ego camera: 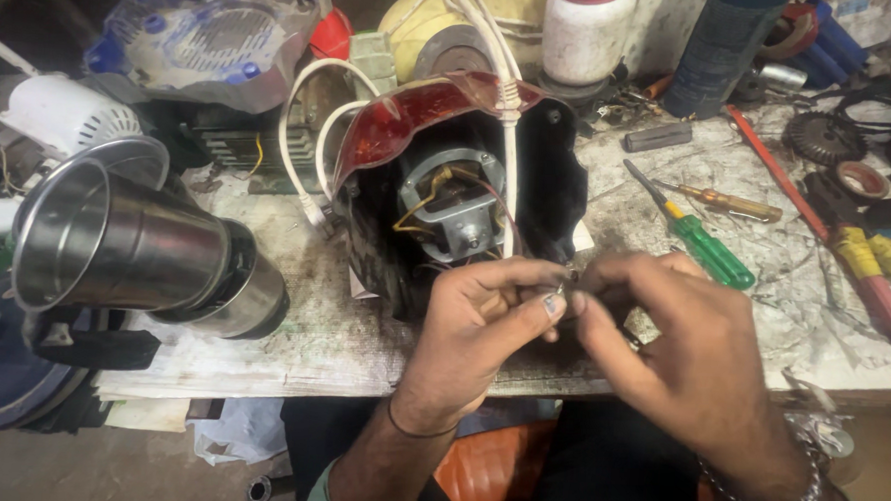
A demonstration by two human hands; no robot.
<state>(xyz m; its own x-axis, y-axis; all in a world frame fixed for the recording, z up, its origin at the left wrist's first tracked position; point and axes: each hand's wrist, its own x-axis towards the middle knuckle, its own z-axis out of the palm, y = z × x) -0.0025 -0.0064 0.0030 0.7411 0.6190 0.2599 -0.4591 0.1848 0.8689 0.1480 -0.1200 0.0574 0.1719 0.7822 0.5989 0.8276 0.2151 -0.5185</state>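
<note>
Steel jar (135, 252) lying on its side at left of the table (362, 327). Centre frame, open red-and-black mixer base (449, 181), motor showing. Just below it, left hand (472, 327) and right hand (681, 361) meeting, fingers pinching thin wire ends (564, 286). Green screwdriver (701, 242) off right.

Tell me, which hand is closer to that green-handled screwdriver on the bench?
The right hand. It sits just below and left of the green-handled screwdriver, almost reaching its handle. The left hand is farther left, in front of the opened appliance base.
</note>
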